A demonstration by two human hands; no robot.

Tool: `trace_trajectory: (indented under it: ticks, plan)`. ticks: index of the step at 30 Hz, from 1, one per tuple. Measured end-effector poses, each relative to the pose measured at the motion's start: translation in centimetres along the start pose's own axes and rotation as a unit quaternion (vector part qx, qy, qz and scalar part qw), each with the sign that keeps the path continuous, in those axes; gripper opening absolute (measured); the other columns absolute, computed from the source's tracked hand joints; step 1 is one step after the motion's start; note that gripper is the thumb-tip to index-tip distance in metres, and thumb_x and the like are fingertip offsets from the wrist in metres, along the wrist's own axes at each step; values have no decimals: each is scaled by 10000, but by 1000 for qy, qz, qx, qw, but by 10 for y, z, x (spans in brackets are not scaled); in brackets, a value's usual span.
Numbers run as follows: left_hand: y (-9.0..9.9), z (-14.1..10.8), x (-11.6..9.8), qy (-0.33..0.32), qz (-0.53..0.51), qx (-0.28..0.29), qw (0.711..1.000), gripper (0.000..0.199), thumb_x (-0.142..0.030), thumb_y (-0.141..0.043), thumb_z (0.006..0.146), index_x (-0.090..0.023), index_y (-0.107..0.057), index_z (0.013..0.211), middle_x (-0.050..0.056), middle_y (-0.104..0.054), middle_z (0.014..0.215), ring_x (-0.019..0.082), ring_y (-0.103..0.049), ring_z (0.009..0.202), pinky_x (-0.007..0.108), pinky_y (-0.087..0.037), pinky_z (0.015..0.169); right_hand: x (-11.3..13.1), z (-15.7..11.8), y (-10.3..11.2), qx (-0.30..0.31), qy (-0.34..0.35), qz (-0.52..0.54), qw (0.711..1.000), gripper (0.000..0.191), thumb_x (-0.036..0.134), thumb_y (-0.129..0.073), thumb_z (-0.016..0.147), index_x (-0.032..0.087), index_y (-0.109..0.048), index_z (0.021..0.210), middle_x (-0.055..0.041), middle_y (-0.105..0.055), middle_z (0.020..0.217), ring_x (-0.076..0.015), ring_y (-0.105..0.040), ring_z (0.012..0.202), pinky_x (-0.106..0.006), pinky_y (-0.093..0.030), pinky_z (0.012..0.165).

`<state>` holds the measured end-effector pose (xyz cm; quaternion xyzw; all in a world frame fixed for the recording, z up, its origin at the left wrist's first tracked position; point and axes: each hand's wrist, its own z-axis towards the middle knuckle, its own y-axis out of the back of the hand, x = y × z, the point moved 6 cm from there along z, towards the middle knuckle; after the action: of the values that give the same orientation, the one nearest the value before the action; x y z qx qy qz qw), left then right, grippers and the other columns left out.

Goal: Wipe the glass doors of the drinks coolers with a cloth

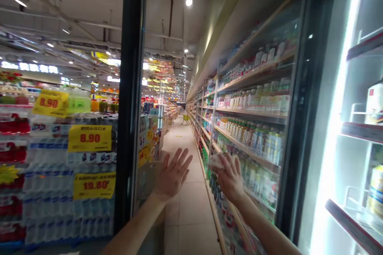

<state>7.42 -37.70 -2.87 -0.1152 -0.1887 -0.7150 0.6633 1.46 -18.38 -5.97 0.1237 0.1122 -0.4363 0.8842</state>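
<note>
**Bare left hand spread before a black-framed glass door, crumpled white cloth under the right**

Largest in view is the tall, black-framed clear glass door (172,123), upright in front of the person. Through its pane appear a pale tiled floor (179,203) and long shelves of bottled drinks (251,109). To the left of its dark upright stand stacked clear water bottles (44,207) with yellow price signs (89,138); to the right is a brightly lit white cooler interior (323,167).

The door looks heavy and stiff, its pane smooth, slippery and breakable under a hard knock; the rigid upright edge of the frame seems the sounder hold, with flat palms better for the glass.

The left hand (173,173) has its fingers fanned and pinches nothing; it seems to lie against the pane, though contact is hard to confirm. The right hand (231,177) bunches the crumpled white cloth (218,161), perhaps a tissue, at its thumb side, outer fingers reaching upward. The cloth looks light, limp and easily creased, best gathered beneath the fingers. Blur hides exactly which fingertips pin it.
</note>
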Motion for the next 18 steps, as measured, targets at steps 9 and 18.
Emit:
trace_trajectory:
  ticks: [9,18]
  plan:
    - [3,-3,-7,6,-3,10,1000,520,-241,-437,889,-234,-325,1397,41,-444,1387,175,-191,1392,418,-73,1164,-80,-28,30,-129,-301,-69,942,471,238,-398,874,153,-430,1336,-199,-283,1469,-345,-226,1374,-607,-276,1039]
    - [0,-5,-3,14,-4,21,1000,510,-259,-446,890,-257,-341,1388,36,-464,1371,171,-262,1369,402,-71,1163,-47,-39,19,-57,-228,-54,970,550,182,-388,865,230,-306,1407,-140,-352,1450,-280,-224,1389,-599,-246,1059]
